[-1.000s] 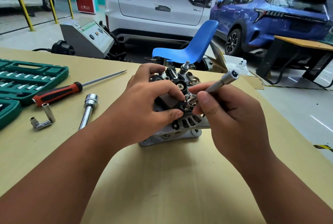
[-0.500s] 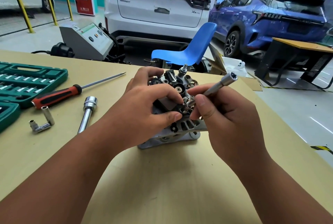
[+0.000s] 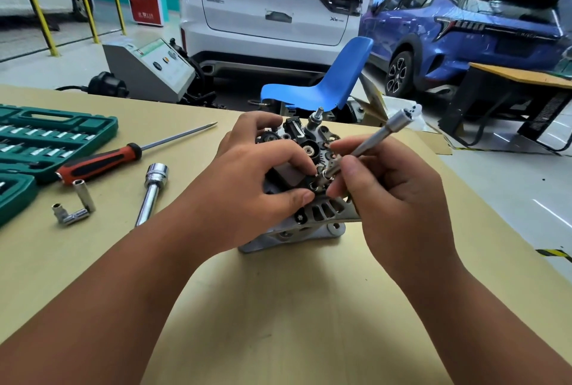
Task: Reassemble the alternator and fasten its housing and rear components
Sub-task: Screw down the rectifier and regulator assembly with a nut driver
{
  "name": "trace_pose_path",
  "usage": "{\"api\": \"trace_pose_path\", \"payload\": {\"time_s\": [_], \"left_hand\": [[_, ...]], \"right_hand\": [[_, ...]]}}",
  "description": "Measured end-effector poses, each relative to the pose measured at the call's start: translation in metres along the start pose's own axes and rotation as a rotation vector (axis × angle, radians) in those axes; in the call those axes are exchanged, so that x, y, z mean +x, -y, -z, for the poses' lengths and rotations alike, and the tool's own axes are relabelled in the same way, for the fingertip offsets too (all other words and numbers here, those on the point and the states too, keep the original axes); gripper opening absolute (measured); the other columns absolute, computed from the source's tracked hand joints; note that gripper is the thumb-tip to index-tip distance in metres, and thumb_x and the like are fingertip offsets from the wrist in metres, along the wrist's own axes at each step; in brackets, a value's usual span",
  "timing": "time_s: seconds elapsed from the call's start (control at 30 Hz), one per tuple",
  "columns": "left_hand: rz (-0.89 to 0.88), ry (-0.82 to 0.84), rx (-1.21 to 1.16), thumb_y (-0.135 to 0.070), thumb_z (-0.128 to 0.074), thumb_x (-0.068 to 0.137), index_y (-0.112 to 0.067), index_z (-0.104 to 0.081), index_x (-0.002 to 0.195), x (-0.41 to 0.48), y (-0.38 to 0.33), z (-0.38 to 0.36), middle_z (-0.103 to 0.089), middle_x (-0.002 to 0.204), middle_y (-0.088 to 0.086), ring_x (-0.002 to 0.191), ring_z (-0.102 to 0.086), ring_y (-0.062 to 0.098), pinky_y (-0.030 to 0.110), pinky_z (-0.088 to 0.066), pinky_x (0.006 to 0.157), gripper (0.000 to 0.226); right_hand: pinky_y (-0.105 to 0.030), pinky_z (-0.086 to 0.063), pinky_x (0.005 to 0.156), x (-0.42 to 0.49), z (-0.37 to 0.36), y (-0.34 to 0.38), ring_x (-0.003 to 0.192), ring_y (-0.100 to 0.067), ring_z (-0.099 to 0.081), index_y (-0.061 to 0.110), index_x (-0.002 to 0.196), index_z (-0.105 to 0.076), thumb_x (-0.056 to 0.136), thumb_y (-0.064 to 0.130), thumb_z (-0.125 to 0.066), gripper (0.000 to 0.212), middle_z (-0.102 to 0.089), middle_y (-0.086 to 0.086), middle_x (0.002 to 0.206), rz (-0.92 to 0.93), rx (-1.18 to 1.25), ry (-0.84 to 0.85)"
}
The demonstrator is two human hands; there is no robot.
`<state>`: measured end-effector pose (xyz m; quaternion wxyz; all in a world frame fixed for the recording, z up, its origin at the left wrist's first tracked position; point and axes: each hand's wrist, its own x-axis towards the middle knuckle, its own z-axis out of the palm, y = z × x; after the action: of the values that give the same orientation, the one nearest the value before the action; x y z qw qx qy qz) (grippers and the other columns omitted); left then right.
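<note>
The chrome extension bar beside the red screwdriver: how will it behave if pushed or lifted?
The chrome extension bar is round and lies flat on the table, so a sideways push would probably roll it. It looks like solid steel: likely stiff and heavy for its size. The polished shaft may be slippery.

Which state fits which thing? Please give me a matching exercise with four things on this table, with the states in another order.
Things:
1. screwdriver
2. alternator
3. tool case
4. thin rod

States:
A. green, open, at the left edge of the table
B. pinched by the right hand
C. gripped by the left hand
D. lying loose, with a red and black handle

Pairs: 1-D, 2-C, 3-A, 4-B.
</note>
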<state>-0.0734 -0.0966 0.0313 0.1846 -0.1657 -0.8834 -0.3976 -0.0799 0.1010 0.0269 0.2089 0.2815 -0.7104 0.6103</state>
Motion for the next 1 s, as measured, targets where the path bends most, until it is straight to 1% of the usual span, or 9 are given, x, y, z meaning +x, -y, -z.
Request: {"api": "trace_pose_path", "payload": {"time_s": [0.23,0.3,0.43,0.63,0.7,0.77,0.83,0.9,1.0], "left_hand": [[-0.007,0.017,0.009,-0.043,-0.084,0.085,-0.058,-0.066,0.095,-0.002,-0.003,0.001,-0.032,0.151,-0.010,0.149,-0.037,0.018,0.044,-0.038,0.120,0.025],[-0.027,-0.045,0.034,-0.048,-0.077,0.087,-0.051,-0.070,0.102,-0.004,-0.005,-0.002,-0.035,0.151,-0.007,0.150,-0.036,0.020,0.047,-0.037,0.121,0.017],[-0.177,-0.180,0.153,-0.048,-0.066,0.083,-0.032,-0.075,0.109,-0.009,-0.012,-0.014,-0.049,0.144,0.003,0.137,-0.046,0.032,0.056,-0.042,0.111,0.031],[-0.223,-0.277,0.250,-0.048,-0.059,0.092,-0.024,-0.082,0.098,-0.005,-0.014,-0.025,-0.064,0.131,0.003,0.122,-0.054,0.038,0.058,-0.048,0.095,0.034],[-0.231,-0.309,0.246,-0.048,-0.059,0.093,-0.024,-0.082,0.095,-0.004,-0.014,-0.026,-0.066,0.126,-0.001,0.119,-0.054,0.036,0.057,-0.048,0.094,0.033],[-0.234,-0.349,0.213,-0.044,-0.067,0.093,-0.024,-0.083,0.095,-0.004,-0.014,-0.027,-0.067,0.118,-0.006,0.117,-0.054,0.032,0.054,-0.048,0.094,0.025],[-0.207,-0.384,0.099,-0.036,-0.073,0.092,-0.023,-0.083,0.097,-0.004,-0.014,-0.025,-0.067,0.111,-0.009,0.115,-0.057,0.026,0.046,-0.048,0.097,0.016],[-0.167,-0.424,-0.068,-0.032,-0.073,0.094,-0.029,-0.080,0.100,-0.004,-0.016,-0.019,-0.068,0.105,-0.012,0.111,-0.061,0.019,0.028,-0.048,0.096,0.010],[-0.119,-0.511,-0.165,-0.031,-0.067,0.100,-0.038,-0.071,0.098,-0.004,-0.019,-0.010,-0.072,0.091,-0.018,0.095,-0.067,0.008,0.009,-0.044,0.081,0.009]], "right_hand": [[-0.017,-0.052,0.070,0.000,0.000,0.001,0.068,-0.012,-0.069,0.021,0.099,-0.072,0.097,0.016,-0.065,0.009,-0.071,0.003,0.072,0.020,-0.072,0.009],[-0.019,-0.052,0.069,0.000,-0.002,-0.001,0.066,-0.012,-0.067,0.022,0.096,-0.070,0.097,0.016,-0.066,0.008,-0.070,0.003,0.071,0.022,-0.051,0.003],[-0.023,-0.052,0.064,-0.001,-0.004,-0.003,0.065,-0.011,-0.063,0.027,0.090,-0.069,0.095,0.024,-0.069,0.006,-0.069,0.004,0.075,0.001,0.025,-0.003],[-0.055,-0.057,0.071,-0.002,-0.002,-0.002,0.080,-0.035,-0.066,0.022,0.098,-0.069,0.093,0.039,-0.068,0.017,-0.069,-0.007,0.083,0.018,-0.070,0.014],[-0.053,-0.055,0.067,-0.001,-0.003,0.002,0.074,-0.035,-0.064,0.024,0.097,-0.069,0.092,0.039,-0.067,0.016,-0.068,-0.008,0.079,0.020,-0.085,0.027],[-0.042,-0.049,0.049,0.003,0.003,0.006,0.056,-0.029,-0.056,0.027,0.090,-0.070,0.091,0.040,-0.067,0.013,-0.063,-0.005,0.065,0.000,-0.086,0.041],[-0.027,-0.029,0.039,0.015,0.019,0.001,0.045,-0.017,-0.035,0.027,0.084,-0.069,0.093,0.043,-0.066,0.019,-0.044,0.003,0.054,-0.193,0.077,-0.122],[-0.021,-0.021,0.039,0.029,0.043,-0.009,0.047,-0.012,-0.026,0.021,0.088,-0.065,0.100,0.044,-0.062,0.026,-0.035,0.006,0.061,-0.545,0.454,-0.396],[-0.023,-0.038,0.051,0.038,0.076,-0.032,0.065,-0.013,-0.043,0.015,0.098,-0.058,0.104,0.027,-0.055,0.015,-0.046,0.000,0.090,-0.870,0.839,-0.677]]}}
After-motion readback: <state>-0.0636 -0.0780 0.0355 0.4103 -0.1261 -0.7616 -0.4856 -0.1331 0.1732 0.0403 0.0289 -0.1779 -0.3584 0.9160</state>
